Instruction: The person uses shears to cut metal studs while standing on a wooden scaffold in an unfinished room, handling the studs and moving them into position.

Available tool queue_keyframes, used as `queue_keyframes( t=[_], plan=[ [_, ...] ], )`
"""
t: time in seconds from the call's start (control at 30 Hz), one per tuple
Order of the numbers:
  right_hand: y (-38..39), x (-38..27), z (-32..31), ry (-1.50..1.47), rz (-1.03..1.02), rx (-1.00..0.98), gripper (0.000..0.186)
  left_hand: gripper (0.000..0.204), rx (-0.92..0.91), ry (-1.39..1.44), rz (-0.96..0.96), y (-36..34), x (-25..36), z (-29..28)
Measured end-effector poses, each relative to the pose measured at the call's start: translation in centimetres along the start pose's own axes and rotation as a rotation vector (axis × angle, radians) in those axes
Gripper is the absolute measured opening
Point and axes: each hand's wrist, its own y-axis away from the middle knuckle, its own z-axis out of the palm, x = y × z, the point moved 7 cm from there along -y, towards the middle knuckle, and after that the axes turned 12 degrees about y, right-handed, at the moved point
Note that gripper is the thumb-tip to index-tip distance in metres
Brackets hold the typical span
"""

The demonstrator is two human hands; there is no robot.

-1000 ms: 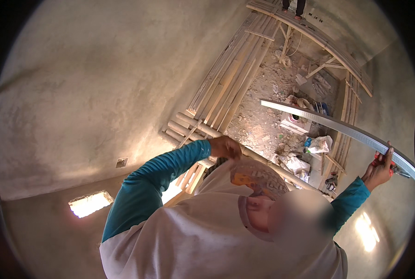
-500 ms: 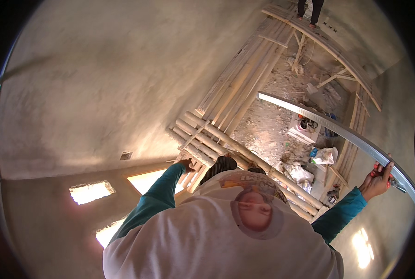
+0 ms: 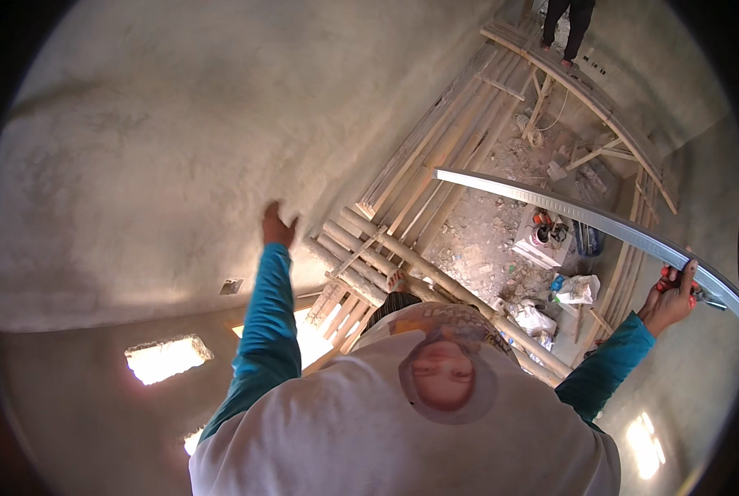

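Note:
My left hand (image 3: 279, 225) is raised in front of the grey plastered wall, thumb and fingers apart, holding nothing. At the right, my right hand (image 3: 669, 299) grips a long silvery metal channel (image 3: 584, 217) near its near end. A red-handled hand tool (image 3: 690, 291), like pliers or snips, is in the same hand; its exact kind is partly hidden by the fingers. The channel reaches away to the left over the floor, its far end above the scaffold planks (image 3: 435, 153).
I am on scaffolding of round wooden poles (image 3: 435, 269). Below lie rubble, a white box (image 3: 543, 240) with tools on it, and sacks (image 3: 580, 289). A person in dark trousers (image 3: 568, 25) stands on the far planks. Bright wall openings (image 3: 168, 358) are at the lower left.
My left hand has risen from beside the scaffold poles to in front of the wall. The channel's far end has shifted left, with my right hand still gripping it.

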Motion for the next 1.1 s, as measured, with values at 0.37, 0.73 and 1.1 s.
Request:
queue_keyframes(
  t=[0.37, 0.73, 1.1],
  plan=[
    [6.8, -0.4, 12.4, -0.015, -0.068, 0.001, 0.035, 0.076, 0.756, -0.595, 0.182, -20.5, 5.3, -30.8],
    [9.9, 0.3, 15.4, -0.001, -0.114, 0.149, 0.032, 0.105, 0.652, -0.674, 0.029, -24.9, 0.1, -29.7],
    [8.8, 9.1, 20.4, -0.047, -0.068, 0.125, 0.03, 0.117, 0.78, -0.671, 0.173, -26.2, -1.5, -28.7]
  ],
)
